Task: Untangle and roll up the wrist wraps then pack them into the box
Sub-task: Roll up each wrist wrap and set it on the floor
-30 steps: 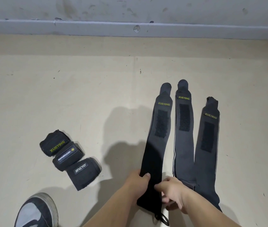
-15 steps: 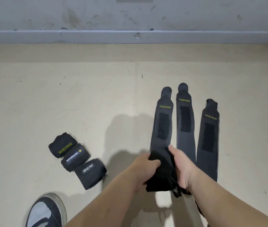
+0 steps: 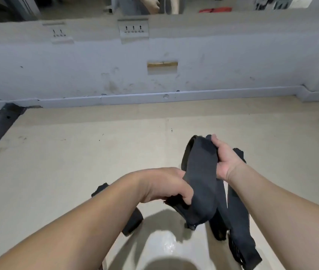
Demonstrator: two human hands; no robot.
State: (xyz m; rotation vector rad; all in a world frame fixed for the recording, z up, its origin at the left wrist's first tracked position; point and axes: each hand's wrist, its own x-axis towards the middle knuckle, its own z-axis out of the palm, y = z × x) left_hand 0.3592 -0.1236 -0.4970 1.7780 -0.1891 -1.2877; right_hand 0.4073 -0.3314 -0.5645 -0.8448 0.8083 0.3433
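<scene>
The left hand [image 3: 166,186] is clenched around the lower part of a black wrist wrap [image 3: 201,182], with the fingers curled over a bunched end of the fabric. The right hand [image 3: 222,158] grips the upper part of the same wrap, at about one o'clock from the left hand, with the thumb on top and the palm turned inward. Between both hands the wrap is lifted above the floor [image 3: 76,152], and its free part folds down below the left hand.

Under the right forearm, at about five o'clock from the hands, two more flat wraps [image 3: 238,221] lie on the floor side by side; the picture is blurred there, so I cannot tell their details. At about eight o'clock, partly hidden behind the left forearm, there are dark rolled wraps [image 3: 133,221] on the floor. Farther away, at twelve o'clock, a grey wall [image 3: 232,65] stands with a baseboard [image 3: 135,98] along the floor and some sockets [image 3: 133,29] near its top.
</scene>
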